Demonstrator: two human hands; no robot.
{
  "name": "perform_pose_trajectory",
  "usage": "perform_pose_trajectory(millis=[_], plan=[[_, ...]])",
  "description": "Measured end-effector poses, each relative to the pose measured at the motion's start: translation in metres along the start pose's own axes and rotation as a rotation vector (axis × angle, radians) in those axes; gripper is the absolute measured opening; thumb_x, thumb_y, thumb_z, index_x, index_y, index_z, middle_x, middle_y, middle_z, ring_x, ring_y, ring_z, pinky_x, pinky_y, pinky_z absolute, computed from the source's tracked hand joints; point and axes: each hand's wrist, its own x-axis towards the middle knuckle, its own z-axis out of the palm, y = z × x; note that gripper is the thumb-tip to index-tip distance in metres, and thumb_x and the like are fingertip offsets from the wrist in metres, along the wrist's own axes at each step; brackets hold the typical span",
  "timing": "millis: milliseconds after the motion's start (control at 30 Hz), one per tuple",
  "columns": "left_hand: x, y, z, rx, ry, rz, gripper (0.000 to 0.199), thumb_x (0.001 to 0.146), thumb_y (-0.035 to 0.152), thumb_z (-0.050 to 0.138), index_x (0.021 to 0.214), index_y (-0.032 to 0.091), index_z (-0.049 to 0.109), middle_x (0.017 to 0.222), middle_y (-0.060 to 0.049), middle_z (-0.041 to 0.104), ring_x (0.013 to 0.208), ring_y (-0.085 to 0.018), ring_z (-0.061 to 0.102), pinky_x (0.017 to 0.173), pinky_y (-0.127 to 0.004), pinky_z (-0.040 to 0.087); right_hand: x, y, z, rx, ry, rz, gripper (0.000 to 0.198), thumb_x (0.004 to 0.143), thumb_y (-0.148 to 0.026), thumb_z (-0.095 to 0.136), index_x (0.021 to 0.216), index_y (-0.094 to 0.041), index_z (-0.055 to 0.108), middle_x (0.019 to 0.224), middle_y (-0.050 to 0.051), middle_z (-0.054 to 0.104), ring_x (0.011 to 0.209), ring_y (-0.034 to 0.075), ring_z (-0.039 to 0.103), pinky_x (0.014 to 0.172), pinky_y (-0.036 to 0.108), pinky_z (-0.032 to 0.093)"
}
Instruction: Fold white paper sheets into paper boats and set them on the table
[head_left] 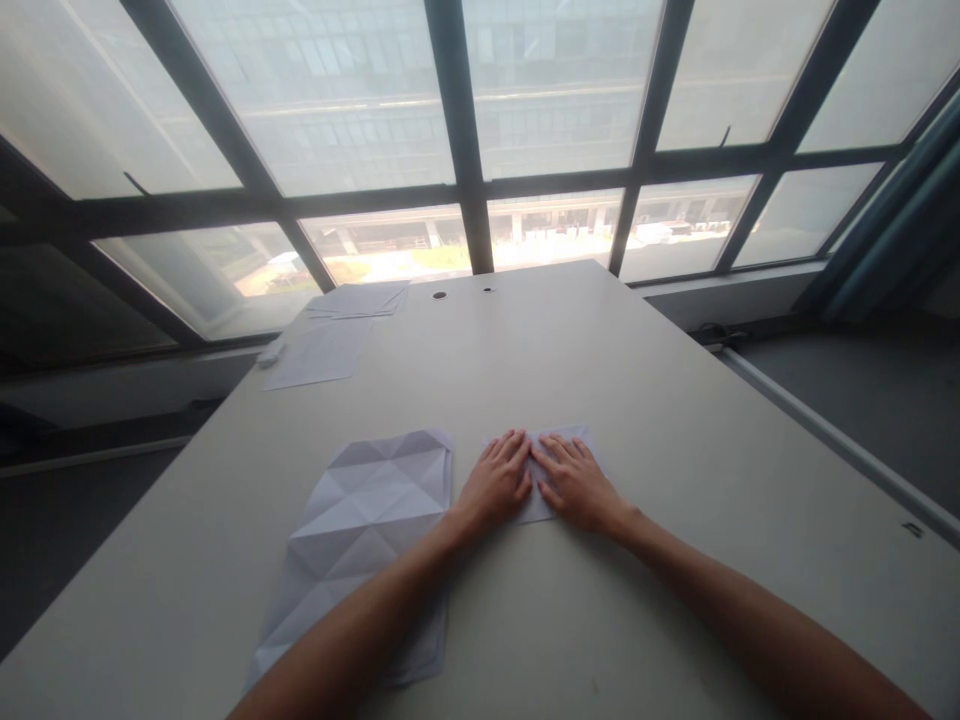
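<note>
A small folded sheet of white paper (537, 507) lies flat on the table in front of me. My left hand (496, 475) rests palm down on its left part, fingers stretched forward. On its right part lies my right hand (576, 482), also flat with the fingers a little apart. The fingertips of both hands come close together near the paper's middle. Much of the sheet is hidden beneath them. Left of my left hand is a larger creased sheet of paper (375, 490), marked with crossing fold lines; my left forearm passes over it.
The white table (712, 480) reaches toward a large window (555, 90). Several papers (322, 355) lie at its far left, beside a small white object (271, 352) I cannot make out. Two round holes sit near the far edge. A curtain (885, 220) hangs at the right.
</note>
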Motion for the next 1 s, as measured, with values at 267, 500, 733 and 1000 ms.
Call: perform_pose_trajectory(millis=[267,500,733,1000], plan=[[-0.001,0.003,-0.003,-0.015,0.042,-0.004,0.055,0.09,0.033,0.05,0.143,0.023,0.038,0.143,-0.01,0.042,0.137,-0.025,0.033,0.116,-0.042,0.025,0.011,0.009,-0.002,-0.038,0.046,0.101,0.046,0.095,-0.035,0.044,0.139,-0.025,0.047,0.137,0.012,0.048,0.125,0.027,0.04,0.105,0.041,0.029],[0.0,0.004,-0.004,-0.028,0.068,0.013,0.043,0.092,0.034,0.05,0.134,0.027,0.048,0.141,-0.008,0.044,0.135,-0.025,0.036,0.115,-0.043,0.027,0.012,0.015,0.002,-0.093,0.04,0.185,0.047,0.097,-0.048,0.036,0.141,-0.033,0.044,0.148,0.01,0.039,0.134,0.031,0.03,0.109,0.052,0.02],[-0.001,0.001,-0.002,0.019,0.03,0.014,0.047,0.095,0.038,0.045,0.141,0.026,0.044,0.15,-0.007,0.039,0.141,-0.024,0.03,0.117,-0.043,0.022,0.013,0.025,0.01,-0.089,0.043,0.259,0.053,0.098,-0.042,0.035,0.147,-0.021,0.037,0.155,0.014,0.03,0.146,0.03,0.011,0.114,0.057,0.006],[0.0,-0.002,0.004,0.086,-0.029,-0.006,0.062,0.096,0.045,0.037,0.151,0.021,0.027,0.158,-0.006,0.027,0.147,-0.024,0.016,0.118,-0.048,0.014,0.009,0.014,0.003,0.057,0.076,-0.028,0.05,0.094,-0.022,0.037,0.143,-0.014,0.044,0.149,0.01,0.042,0.144,0.02,0.023,0.118,0.041,0.015]])
